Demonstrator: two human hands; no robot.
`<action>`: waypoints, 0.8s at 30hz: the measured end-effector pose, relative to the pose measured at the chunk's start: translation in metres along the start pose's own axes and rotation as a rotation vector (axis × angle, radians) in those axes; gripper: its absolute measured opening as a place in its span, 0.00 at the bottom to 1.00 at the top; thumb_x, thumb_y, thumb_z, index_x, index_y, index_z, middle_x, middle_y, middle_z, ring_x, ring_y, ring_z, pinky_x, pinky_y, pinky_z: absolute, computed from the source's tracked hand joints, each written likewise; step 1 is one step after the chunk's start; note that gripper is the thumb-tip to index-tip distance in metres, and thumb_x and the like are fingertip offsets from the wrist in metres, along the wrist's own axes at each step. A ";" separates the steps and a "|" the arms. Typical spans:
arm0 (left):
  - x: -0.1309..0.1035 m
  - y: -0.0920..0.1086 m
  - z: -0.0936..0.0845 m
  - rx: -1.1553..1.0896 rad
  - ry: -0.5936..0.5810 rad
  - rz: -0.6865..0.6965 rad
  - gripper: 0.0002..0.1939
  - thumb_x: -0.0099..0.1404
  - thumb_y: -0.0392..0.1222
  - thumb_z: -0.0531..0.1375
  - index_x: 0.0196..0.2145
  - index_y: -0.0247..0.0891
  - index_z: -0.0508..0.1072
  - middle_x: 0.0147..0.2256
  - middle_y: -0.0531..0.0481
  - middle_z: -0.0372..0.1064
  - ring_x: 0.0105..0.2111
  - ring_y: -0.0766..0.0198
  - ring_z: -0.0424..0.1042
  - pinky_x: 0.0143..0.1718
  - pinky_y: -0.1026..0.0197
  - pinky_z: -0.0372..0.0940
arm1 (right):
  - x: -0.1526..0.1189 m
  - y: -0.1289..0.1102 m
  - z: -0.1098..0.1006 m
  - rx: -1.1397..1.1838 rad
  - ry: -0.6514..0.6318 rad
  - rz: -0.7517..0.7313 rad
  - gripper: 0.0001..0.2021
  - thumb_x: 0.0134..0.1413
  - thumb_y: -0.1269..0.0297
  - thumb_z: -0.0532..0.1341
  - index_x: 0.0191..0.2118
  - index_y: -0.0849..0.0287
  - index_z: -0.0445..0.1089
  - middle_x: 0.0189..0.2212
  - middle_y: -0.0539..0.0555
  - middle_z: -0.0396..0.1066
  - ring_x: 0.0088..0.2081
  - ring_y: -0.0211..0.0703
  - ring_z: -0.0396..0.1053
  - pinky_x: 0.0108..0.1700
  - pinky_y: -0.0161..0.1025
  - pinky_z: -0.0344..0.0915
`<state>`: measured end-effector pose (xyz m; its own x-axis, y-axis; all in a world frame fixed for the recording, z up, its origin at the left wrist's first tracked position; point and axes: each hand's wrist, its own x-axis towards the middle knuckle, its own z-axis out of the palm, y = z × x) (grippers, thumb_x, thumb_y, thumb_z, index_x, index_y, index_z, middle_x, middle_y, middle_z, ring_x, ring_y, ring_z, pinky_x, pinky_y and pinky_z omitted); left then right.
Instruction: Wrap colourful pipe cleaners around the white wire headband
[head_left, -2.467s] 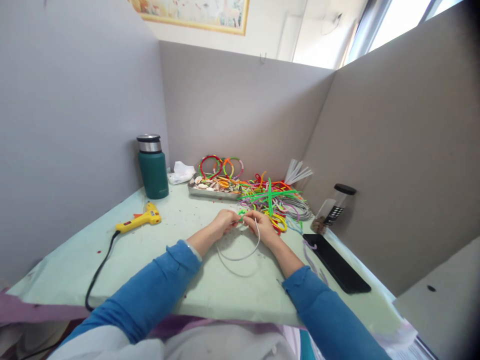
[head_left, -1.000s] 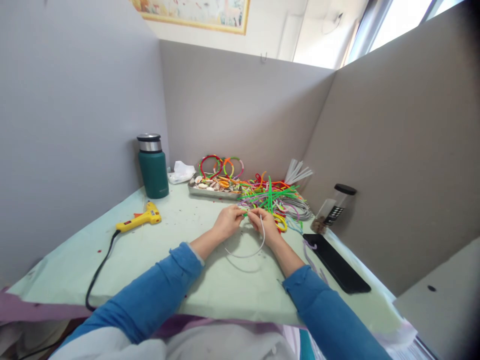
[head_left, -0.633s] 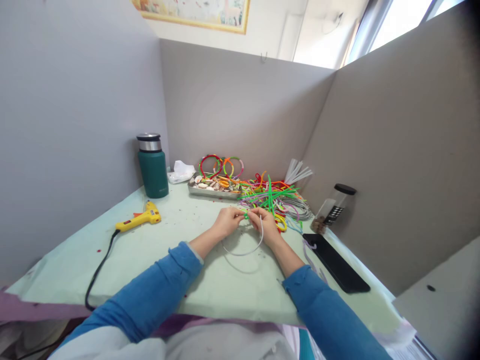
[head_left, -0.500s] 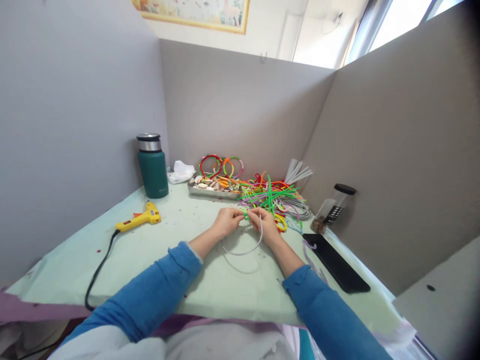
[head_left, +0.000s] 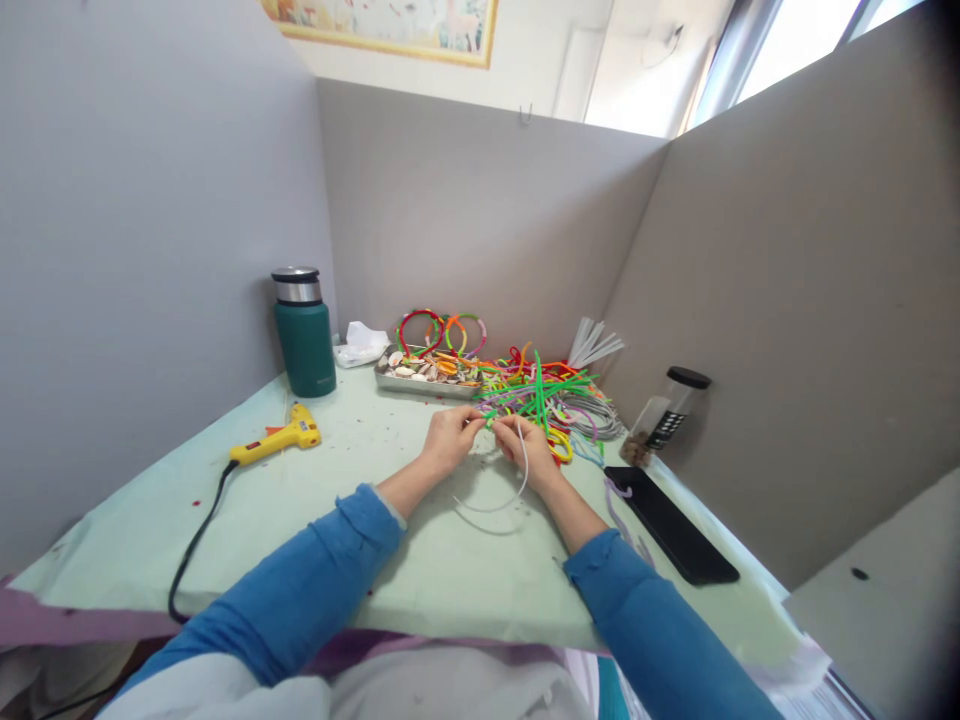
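In the head view, pinching the green strand between thumb and fingertips of the left hand; grasping the pale grey wire near its upper end with the right hand, just beside. Neither hand releasing anything, as far as visible; too small to tell whether wrapped, looped or merely laid against the wire. Compared with half a second ago, raising the left hand slightly, tilting the strand up and away, with hardly any shift at the right. Also showing more of the wire's loose end, dangling in a curve below both hands, between the wrists, above the green tablecloth. Apparently amounting to a small adjustment at the joint of strand and wire, not to a finished step.

Heaped just beyond the right hand: coloured stems. Beyond the left hand, resting undisturbed: a metal tray. Well apart, left of the left hand: a yellow glue gun.
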<state>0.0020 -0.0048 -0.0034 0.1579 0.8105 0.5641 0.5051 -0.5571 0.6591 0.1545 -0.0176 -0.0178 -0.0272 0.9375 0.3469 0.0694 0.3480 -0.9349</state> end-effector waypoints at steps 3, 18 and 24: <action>0.002 -0.001 -0.001 0.007 0.079 -0.044 0.10 0.58 0.42 0.56 0.29 0.35 0.75 0.21 0.53 0.68 0.22 0.70 0.63 0.26 0.68 0.55 | -0.001 0.002 0.001 -0.093 -0.053 0.015 0.16 0.46 0.50 0.60 0.24 0.60 0.68 0.16 0.48 0.63 0.15 0.31 0.53 0.17 0.31 0.48; -0.007 0.006 0.002 0.023 -0.119 0.348 0.08 0.61 0.39 0.55 0.32 0.36 0.74 0.30 0.48 0.72 0.30 0.67 0.68 0.35 0.66 0.60 | 0.008 0.015 -0.003 0.038 0.073 0.100 0.19 0.43 0.45 0.59 0.22 0.59 0.63 0.09 0.44 0.57 0.11 0.30 0.49 0.14 0.30 0.44; -0.009 0.011 0.002 0.013 -0.198 0.378 0.08 0.60 0.39 0.55 0.31 0.36 0.74 0.30 0.48 0.73 0.30 0.67 0.69 0.34 0.66 0.60 | 0.010 0.015 -0.003 0.165 0.070 0.157 0.18 0.40 0.47 0.62 0.24 0.60 0.63 0.09 0.44 0.56 0.11 0.29 0.49 0.13 0.29 0.43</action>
<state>0.0078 -0.0180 -0.0018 0.4934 0.5696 0.6574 0.3907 -0.8204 0.4175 0.1579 -0.0028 -0.0278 0.0411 0.9799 0.1951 -0.0969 0.1982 -0.9753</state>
